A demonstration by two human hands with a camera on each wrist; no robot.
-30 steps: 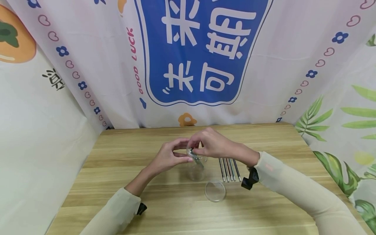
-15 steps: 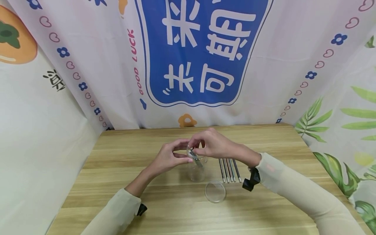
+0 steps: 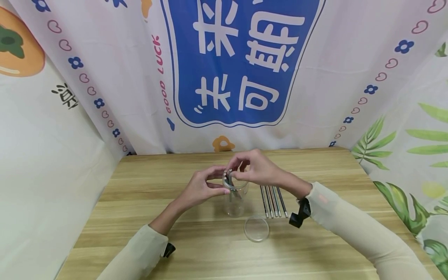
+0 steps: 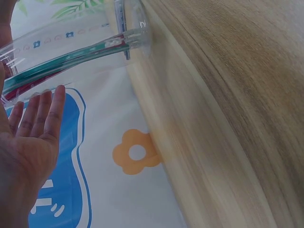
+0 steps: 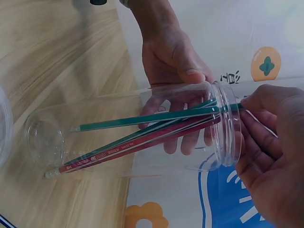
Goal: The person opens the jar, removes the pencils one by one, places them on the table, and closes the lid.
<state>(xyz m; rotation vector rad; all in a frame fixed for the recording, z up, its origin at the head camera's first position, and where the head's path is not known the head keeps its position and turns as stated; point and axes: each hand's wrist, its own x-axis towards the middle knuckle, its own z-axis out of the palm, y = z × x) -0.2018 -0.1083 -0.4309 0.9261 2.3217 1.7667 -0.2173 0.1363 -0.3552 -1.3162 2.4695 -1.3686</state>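
Note:
A clear plastic jar point(image 3: 235, 208) stands near the middle of the table, its mouth uncovered. My left hand point(image 3: 201, 187) holds it near the rim, thumb on the near side and fingers behind. At the mouth, my right hand point(image 3: 259, 170) pinches the upper end of a green pencil point(image 5: 128, 122). That pencil hangs inside, its eraser end off the jar's bottom. A red pencil point(image 5: 111, 153) and another green pencil lean together in the jar, with eraser ends at the base. In the left wrist view, the left hand's fingers point(image 4: 50, 114) extend beside the jar wall.
A round clear lid point(image 3: 256, 229) lies on the wooden table point(image 3: 196, 249) in front of the jar. Several pencils point(image 3: 274, 203) lie in a row to the right, below the right forearm. A printed curtain point(image 3: 308, 101) hangs behind the table's far edge.
My right hand has risen slightly and shifted right at the jar mouth. Pencil tips now show above the rim, where the fingers covered them before. The left hand stays in place.

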